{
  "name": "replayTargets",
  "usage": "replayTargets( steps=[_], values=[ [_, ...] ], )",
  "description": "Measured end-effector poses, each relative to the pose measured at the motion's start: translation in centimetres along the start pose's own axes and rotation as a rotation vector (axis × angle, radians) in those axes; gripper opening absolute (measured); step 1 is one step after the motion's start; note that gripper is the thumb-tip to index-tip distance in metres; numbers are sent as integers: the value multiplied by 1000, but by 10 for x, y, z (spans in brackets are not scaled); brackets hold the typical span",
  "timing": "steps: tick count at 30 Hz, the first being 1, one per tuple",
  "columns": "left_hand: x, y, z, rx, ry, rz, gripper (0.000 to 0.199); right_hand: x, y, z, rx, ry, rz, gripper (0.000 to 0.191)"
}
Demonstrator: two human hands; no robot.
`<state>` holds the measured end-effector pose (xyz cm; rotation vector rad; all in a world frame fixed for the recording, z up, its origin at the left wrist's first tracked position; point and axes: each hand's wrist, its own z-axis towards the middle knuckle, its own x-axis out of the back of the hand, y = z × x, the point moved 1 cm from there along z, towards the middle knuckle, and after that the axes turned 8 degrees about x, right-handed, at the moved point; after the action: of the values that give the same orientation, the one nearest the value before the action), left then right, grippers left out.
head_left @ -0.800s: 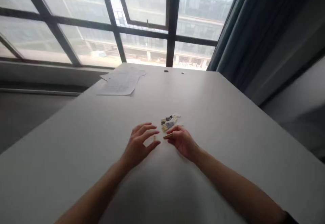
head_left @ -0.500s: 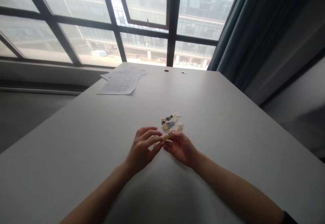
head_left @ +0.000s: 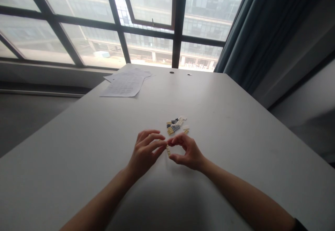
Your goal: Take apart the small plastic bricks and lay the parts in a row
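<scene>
Between my two hands is a narrow yellow studded building brick (head_left: pixel 168 151), its long side now running toward me. My left hand (head_left: pixel 147 150) pinches its far end between thumb and fingertips, the other fingers loosely bent above. My right hand (head_left: pixel 188 151) curves around from the right, thumb at the near end of the brick and fingers at its far end. Just beyond the hands lies a small cluster of loose bricks: a grey one (head_left: pixel 175 128), a yellow one (head_left: pixel 170 131), a white one (head_left: pixel 180 121) and dark pieces (head_left: pixel 175 121). A small yellow brick (head_left: pixel 186 131) lies beside them.
The bricks lie on a wide white table (head_left: pixel 222 126). Printed paper sheets (head_left: pixel 123 85) rest at its far left. Round holes (head_left: pixel 171 72) sit near the far edge. Behind stand a window (head_left: pixel 151 4) and a dark curtain (head_left: pixel 248 31) at the right.
The yellow brick has turned from slanting up to the right to pointing toward me. My right hand's thumb and fingers have spread farther apart around it.
</scene>
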<state>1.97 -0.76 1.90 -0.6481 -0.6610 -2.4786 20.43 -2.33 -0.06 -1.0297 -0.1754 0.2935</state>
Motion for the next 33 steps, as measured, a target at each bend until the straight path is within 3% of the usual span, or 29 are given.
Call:
replayTargets(
  steps=[4, 8, 12, 18, 22, 28, 33],
  values=[
    [0, -1, 0, -6, -1, 6, 9, 0, -5, -2, 145, -31, -305, 37],
    [-1, -3, -4, -53, -28, 14, 12, -1, -6, -2, 183, -5, -425, 36],
    [-2, -6, -8, -110, -42, 20, 17, -1, -2, -2, 131, -16, -392, 34],
    [0, -4, -8, -120, 15, 16, 17, -4, 8, -3, 51, -7, -87, 39],
    [-1, -2, -8, -114, 37, 28, 13, -6, 8, -3, 41, -17, 2, 40],
    [0, -5, -11, -174, -95, 61, 26, -4, -4, 0, 41, -59, -277, 42],
    [2, -2, -12, -163, -53, 37, 16, -9, -15, 1, 87, -79, -428, 48]
  ],
)
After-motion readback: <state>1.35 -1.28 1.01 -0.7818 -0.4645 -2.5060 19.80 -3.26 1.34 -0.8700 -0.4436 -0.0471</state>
